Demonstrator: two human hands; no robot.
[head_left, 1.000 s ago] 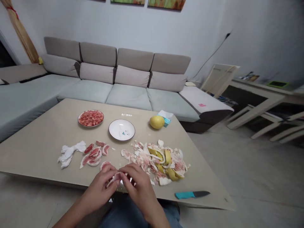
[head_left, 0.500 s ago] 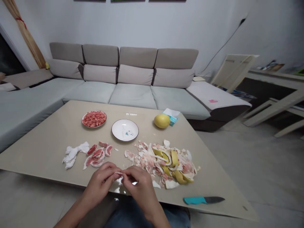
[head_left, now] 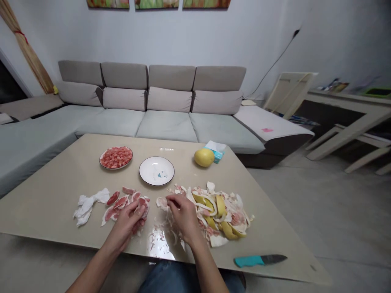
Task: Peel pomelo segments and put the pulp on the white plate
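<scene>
My left hand (head_left: 126, 224) is closed around a red pomelo segment (head_left: 144, 206), just right of several other pomelo segments (head_left: 118, 204) on the table. The fingers hide part of the held piece. My right hand (head_left: 185, 216) has its thumb and index finger pinched together at the left edge of a heap of pomelo peel and membrane (head_left: 220, 208). Whatever lies between those fingertips is too small to make out. Small pink crumbs are scattered on the glossy table (head_left: 275, 232) between the hands.
A plate of red pomelo flesh (head_left: 116, 157) stands at the back left, beside a bare white plate (head_left: 157, 171). Behind the heap sit a whole yellow pomelo (head_left: 204, 157) and a tissue pack (head_left: 218, 154). Crumpled tissue (head_left: 88, 206) lies left; a teal-handled knife (head_left: 259, 260) lies near the front edge.
My hands were together at the front of the table and have parted. The left has moved slightly left with a segment, the right up and toward the peel heap. The view has tilted up.
</scene>
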